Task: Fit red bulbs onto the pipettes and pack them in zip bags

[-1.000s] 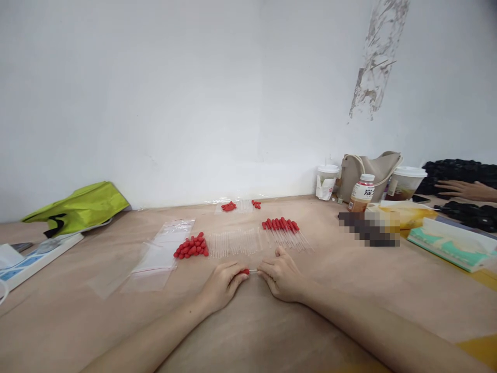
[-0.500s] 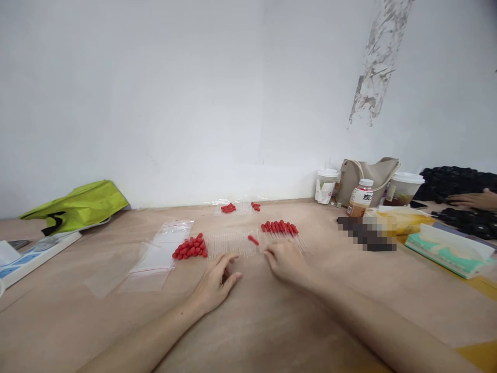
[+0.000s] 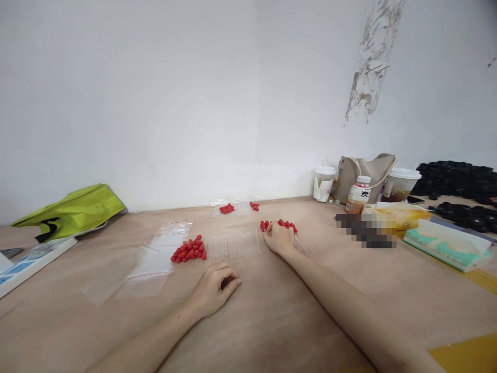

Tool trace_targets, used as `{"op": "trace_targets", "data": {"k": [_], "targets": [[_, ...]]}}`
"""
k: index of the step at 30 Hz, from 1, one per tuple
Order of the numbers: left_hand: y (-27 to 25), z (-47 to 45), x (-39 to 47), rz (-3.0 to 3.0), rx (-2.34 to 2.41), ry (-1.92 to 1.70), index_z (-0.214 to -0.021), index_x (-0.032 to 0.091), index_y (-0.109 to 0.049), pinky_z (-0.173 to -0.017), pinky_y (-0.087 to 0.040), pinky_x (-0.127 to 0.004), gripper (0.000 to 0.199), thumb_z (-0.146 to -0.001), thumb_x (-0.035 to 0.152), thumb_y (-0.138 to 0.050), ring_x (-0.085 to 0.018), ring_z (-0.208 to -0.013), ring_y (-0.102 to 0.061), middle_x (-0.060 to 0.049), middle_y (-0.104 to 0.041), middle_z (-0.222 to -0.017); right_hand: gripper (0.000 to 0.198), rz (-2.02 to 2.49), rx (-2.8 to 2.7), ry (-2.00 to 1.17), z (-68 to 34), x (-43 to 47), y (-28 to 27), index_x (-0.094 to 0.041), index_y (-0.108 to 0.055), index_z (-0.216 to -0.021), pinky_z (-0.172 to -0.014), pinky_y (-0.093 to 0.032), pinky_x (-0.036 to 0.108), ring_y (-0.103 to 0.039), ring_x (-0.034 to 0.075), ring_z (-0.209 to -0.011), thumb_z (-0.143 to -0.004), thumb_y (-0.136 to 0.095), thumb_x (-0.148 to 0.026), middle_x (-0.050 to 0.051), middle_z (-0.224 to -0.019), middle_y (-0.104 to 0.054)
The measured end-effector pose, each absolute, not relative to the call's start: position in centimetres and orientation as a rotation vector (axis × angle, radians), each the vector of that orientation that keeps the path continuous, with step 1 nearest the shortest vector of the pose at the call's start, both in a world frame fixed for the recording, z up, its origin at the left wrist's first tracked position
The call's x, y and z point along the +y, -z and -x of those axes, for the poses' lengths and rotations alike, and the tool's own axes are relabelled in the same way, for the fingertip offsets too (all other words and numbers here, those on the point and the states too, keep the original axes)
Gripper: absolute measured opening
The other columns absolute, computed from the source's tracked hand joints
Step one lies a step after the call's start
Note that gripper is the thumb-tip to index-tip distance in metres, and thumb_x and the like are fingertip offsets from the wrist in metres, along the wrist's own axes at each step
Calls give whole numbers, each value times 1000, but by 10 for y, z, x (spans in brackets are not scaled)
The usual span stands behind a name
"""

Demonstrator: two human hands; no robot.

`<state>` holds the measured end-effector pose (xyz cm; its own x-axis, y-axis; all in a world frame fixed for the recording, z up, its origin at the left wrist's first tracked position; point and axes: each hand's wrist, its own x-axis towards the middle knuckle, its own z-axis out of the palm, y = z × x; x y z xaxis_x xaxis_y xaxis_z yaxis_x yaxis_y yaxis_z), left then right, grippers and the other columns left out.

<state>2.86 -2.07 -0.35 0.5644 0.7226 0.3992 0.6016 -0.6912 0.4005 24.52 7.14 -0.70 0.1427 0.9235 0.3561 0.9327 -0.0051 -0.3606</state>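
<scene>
Right hand (image 3: 280, 238) forward — over droppers (image 3: 289, 225)

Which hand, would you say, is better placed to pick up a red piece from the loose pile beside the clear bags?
Probably the left hand: it rests close to the red pile and appears empty. The right hand is farther away, over at the red-tipped sticks.

Left: lime bag (image 3: 83, 210) behind power strip (image 3: 34, 267). Right: bottle (image 3: 357, 196) before grey handbag (image 3: 349, 175), between two lidded cups (image 3: 404, 181). Wall (image 3: 174, 103) is peeled at upper right.
</scene>
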Motion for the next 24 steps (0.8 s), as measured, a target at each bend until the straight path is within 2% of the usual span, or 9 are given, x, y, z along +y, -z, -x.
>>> {"op": "trace_targets", "data": {"k": [4, 7, 10, 14, 19, 24], "targets": [[6, -29, -20, -2605, 1136, -822, -60, 16, -48, -53, -35, -22, 20, -77, 25, -51, -11, -57, -46, 1, -50, -61, 22, 1920, -1780, 58, -245, 66, 3, -18, -58, -87, -75, -21, 32, -55, 19, -78, -77, -42, -31, 6, -79, -64], [6, -29, -20, -2638, 1124, -805, -57, 16, -44, -52, -34, -21, 23, -77, 25, -52, -11, -57, -45, 2, -47, -58, 24, 1871, -1848, 63, -239, 62, -2, -19, -62, -81, -78, -20, 33, -54, 19, -80, -78, -42, -33, 6, -80, -64], [5, -29, -20, -2638, 1122, -782, -62, 16, -47, -53, -34, -21, 19, -78, 25, -50, -12, -59, -46, 1, -49, -61, 28, 1928, -1939, 9, -231, 61, -5, -18, -64, -74, -79, -20, 34, -55, 20, -78, -78, -42, -35, 7, -76, -64], [4, -29, -20, -2601, 1122, -769, -71, 17, -53, -54, -35, -22, 11, -79, 23, -49, -12, -61, -47, 1, -50, -65, 28, 2018, -1979, -7, -225, 63, -7, -16, -65, -77, -77, -22, 37, -57, 22, -76, -77, -42, -34, 11, -78, -64], [2, -29, -20, -2582, 1122, -760, -72, 17, -54, -55, -36, -22, 11, -79, 23, -49, -12, -61, -47, 0, -51, -65, 27, 2060, -1970, -5, -220, 67, -7, -12, -63, -80, -75, -23, 40, -58, 25, -76, -76, -42, -29, 15, -80, -65], [3, -30, -21, -2587, 1136, -753, -72, 17, -54, -57, -37, -22, 13, -80, 25, -48, -13, -63, -48, 0, -52, -66, 23, 2040, -1991, -11, -212, 71, -7, -12, -64, -75, -76, -23, 41, -58, 26, -78, -76, -45, -24, 16, -81, -65]]}}
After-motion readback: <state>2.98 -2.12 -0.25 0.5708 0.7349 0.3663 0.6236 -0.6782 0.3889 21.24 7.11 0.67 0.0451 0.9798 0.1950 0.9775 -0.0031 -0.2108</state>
